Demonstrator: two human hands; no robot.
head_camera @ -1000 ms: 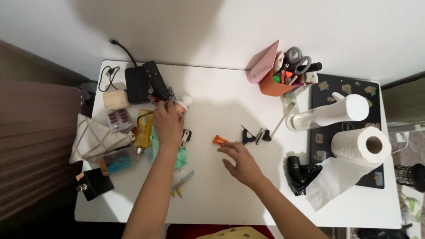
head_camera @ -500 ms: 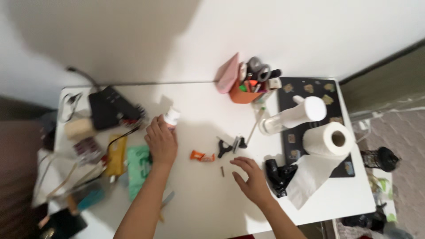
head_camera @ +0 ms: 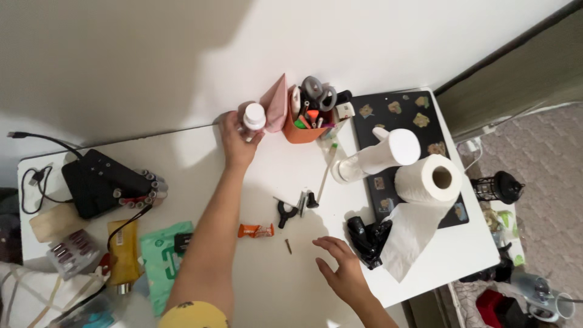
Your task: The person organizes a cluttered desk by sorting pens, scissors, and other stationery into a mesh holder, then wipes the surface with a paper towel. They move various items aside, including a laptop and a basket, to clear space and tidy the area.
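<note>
Snugly in left grip (head_camera: 235, 141): white bottle (head_camera: 252, 119).

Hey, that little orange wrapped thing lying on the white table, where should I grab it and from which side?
Pinch the orange wrapped piece across its narrow middle, coming straight down from above. It lies flat and lengthwise left to right on the white table, with bare surface on both long sides for the fingers. The right hand is nearer; the left hand holds a white bottle.

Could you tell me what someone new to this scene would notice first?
Most likely the left hand, stretched to the back of the white table and gripping a small white-capped bottle beside the orange pen holder. Next, the paper towel roll trailing a loose sheet at the right, and the right hand flat near the front edge.
</note>
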